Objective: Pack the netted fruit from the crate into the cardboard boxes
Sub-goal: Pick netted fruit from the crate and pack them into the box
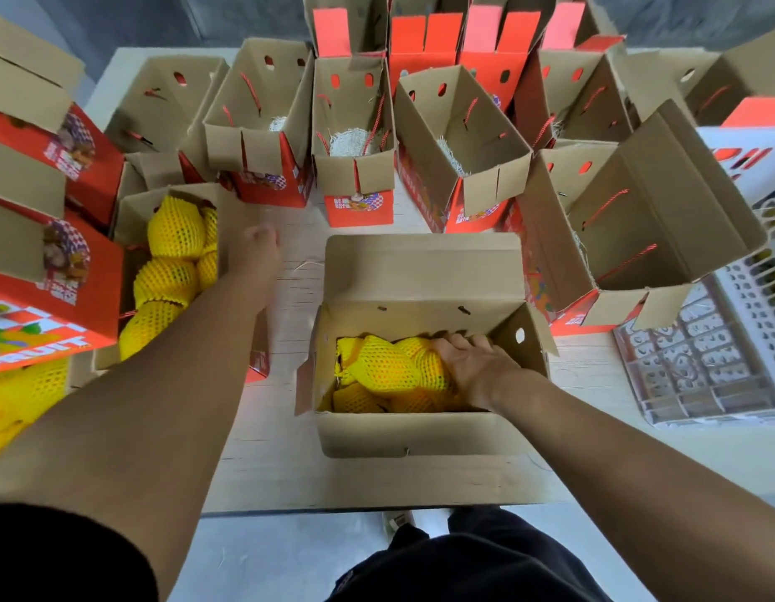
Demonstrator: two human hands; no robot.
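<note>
Nearest the body, the right hand [474, 371] sits down inside the open box [420, 432] at the table's front edge, palm spread over the yellow netted fruit [390, 369] and fingers curled around the one at the box's right end. That looks like pressing or seating the fruit so it beds in snugly among the pieces under and beside it; the box's flaps stand open on all sides, which leaves the hand free room to work. To that hand's right, on the table [377, 480], lies the white plastic crate [707, 362], its perforated floor showing mostly bare near the hand; whether any fruit remains in its far part I cannot tell.

Further out and to the left, the left hand [255, 249] is reaching forward, loosely closed and blurred. It holds nothing I can make out. It hovers just beside the right wall of a second box of netted fruit [177, 262], piled high with several yellow pieces, probably to steady or shift that box. Left of that hand, closed red printed cartons [51, 293] are stacked, likely finished ones.

Beyond both hands stands a row of empty boxes [355, 128], flaps up and red cord handles dangling inside, several with a pale shredded padding on the floor. They are set open and within reach, ready for filling, so much of the packing seems yet to be done.
</note>
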